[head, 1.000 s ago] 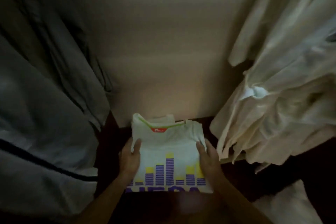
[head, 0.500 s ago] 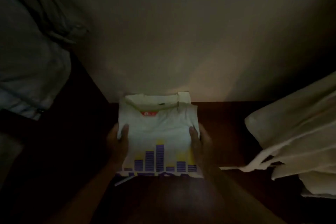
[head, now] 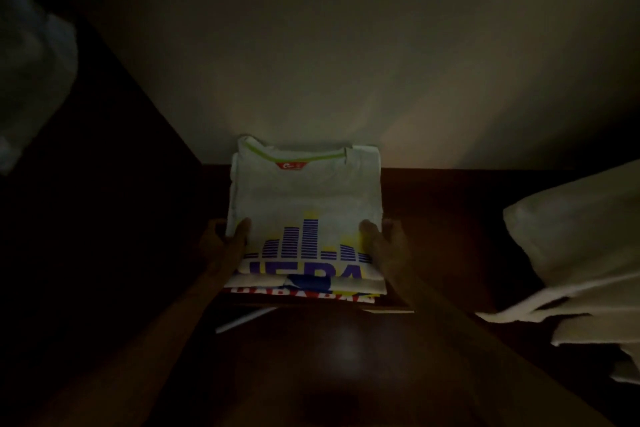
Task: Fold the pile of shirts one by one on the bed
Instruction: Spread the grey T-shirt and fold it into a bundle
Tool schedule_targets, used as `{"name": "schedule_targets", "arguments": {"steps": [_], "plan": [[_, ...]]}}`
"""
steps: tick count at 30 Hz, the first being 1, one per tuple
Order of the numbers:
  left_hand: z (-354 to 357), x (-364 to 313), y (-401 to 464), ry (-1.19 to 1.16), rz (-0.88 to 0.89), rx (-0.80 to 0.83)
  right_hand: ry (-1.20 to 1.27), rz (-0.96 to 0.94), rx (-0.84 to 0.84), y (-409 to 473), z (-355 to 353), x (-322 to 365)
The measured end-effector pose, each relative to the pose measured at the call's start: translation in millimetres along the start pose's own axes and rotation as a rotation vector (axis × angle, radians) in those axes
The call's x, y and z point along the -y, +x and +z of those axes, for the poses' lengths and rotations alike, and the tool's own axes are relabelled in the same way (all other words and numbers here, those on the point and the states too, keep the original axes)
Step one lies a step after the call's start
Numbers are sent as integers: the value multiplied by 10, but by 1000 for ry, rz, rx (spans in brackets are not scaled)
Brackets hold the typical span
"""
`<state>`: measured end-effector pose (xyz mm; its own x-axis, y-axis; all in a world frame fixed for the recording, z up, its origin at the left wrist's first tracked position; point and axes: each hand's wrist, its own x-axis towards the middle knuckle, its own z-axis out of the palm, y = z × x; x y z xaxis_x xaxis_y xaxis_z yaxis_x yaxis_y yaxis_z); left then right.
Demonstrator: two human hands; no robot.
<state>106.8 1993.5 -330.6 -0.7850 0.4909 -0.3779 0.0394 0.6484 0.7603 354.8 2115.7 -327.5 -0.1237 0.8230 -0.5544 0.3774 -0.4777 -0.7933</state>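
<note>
A folded white shirt (head: 304, 194) with a green neck trim, a red label and a blue-and-yellow bar print lies on a dark wooden shelf (head: 446, 218), its collar against the pale back wall. Under its near edge shows another folded garment (head: 301, 296) with red lettering. My left hand (head: 225, 246) grips the shirt's left side, thumb on top. My right hand (head: 384, 246) grips its right side the same way. The scene is very dim.
Pale hanging clothes (head: 581, 253) crowd the right side, reaching down to the shelf. More light fabric (head: 34, 73) hangs at the upper left beside a dark side panel (head: 104, 218). A thin white strip (head: 242, 319) lies below the shirt's near edge.
The view has dropped and moved closer. Both hands have carried the folded shirt forward to the back wall and set it on the other folded garment; the hands now sit nearer its front edge.
</note>
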Motion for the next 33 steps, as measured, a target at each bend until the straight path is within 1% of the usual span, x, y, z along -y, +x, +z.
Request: {"name": "schedule_targets", "arguments": {"steps": [2,5,7,9,11,12,13,15,16,17,19,20,22,24,26,29,31,33], "plan": [[-5,18,-35,53,47,-54,-64,2,6,-37,2,-37],[-40,-40,-24,124,182,-162,-111,-52,-61,-53,-3,-24],[-75,-25,-2,178,201,-158,-172,-93,-58,-100,25,-27],[-88,28,-33,270,120,-108,-369,-140,-81,-146,72,-111],[-43,47,-104,466,124,-165,-677,-258,-184,-209,144,-105],[11,-11,-152,571,196,-204,-781,-357,-220,-227,187,-58],[93,-79,-198,645,302,-215,-856,-461,-207,-216,234,-9],[319,-184,-214,704,515,-154,-959,-594,-112,-124,357,22],[428,-218,-209,741,569,-105,-998,-618,-65,-69,409,-11],[519,-177,-172,776,581,-47,-1007,-629,-36,-34,457,-61],[618,6,-110,834,525,50,-964,-629,-27,7,519,-216],[638,102,-89,839,516,58,-956,-633,-34,26,547,-303],[668,239,-60,826,557,20,-964,-652,-52,66,592,-449],[704,285,-39,801,603,-29,-959,-674,-90,94,608,-473],[727,305,-17,800,618,-50,-958,-671,-93,109,616,-456],[684,242,-42,834,575,11,-973,-622,4,96,578,-387],[580,68,-37,918,482,136,-990,-538,124,113,516,-247],[423,-160,10,1023,393,294,-987,-419,292,66,388,-16]]}}
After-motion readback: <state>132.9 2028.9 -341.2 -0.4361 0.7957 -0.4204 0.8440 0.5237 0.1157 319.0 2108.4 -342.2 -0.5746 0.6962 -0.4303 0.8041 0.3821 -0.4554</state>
